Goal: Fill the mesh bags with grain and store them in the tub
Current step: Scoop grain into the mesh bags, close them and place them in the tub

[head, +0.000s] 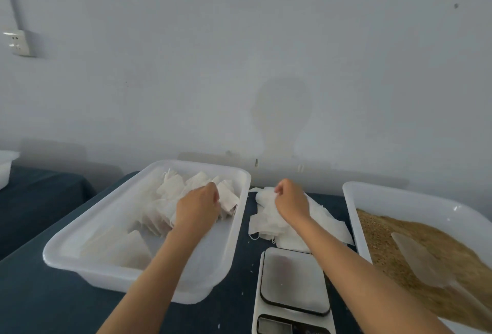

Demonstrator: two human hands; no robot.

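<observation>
Step in hand: stowing one filled bag, picking up the next empty.
Left hand (198, 202), fingers curled on white filled mesh bags (170, 195) inside white rectangular plastic tub (111, 269); right hand (288, 199) pinching flat empty mesh bags (269, 223) just beside tub. Next, likely: scooping brown grain (378, 238) over grey digital scale (292, 277).

soft, even, dimmish light, faint head shadow on the wall (266, 54), slight overall blur, wide-angle bending at edges
</observation>
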